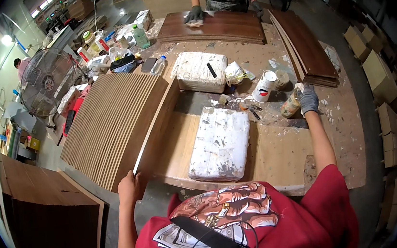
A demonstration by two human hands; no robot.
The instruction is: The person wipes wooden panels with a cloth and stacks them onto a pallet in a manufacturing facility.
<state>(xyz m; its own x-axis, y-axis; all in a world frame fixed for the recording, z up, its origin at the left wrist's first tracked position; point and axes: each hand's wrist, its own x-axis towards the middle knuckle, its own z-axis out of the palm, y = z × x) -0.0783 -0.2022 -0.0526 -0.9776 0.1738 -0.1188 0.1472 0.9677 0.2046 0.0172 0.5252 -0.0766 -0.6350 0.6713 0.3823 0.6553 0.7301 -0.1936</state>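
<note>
My bare left hand (128, 185) is closed on the near end of a wooden board (153, 128) with a pale front edge. The board stands on edge against a stack of brown wooden panels (114, 123), whose edges form a row of ridges. My right hand (308, 99), in a grey glove, is stretched out to the right with its fingers closed around a crumpled white rag (299, 87). Right beside it is a stained can (290, 106); whether the hand touches it I cannot tell. A white-wrapped block (220, 143) lies on the worktable (277, 137) between my arms.
Another wrapped block (200, 70), a white tub (265, 87) and a green bottle (140, 37) stand farther back. A co-worker's gloved hand (194, 15) wipes a dark panel (212, 28). More dark panels (306, 45) lie at right; a fan (48, 82) stands left.
</note>
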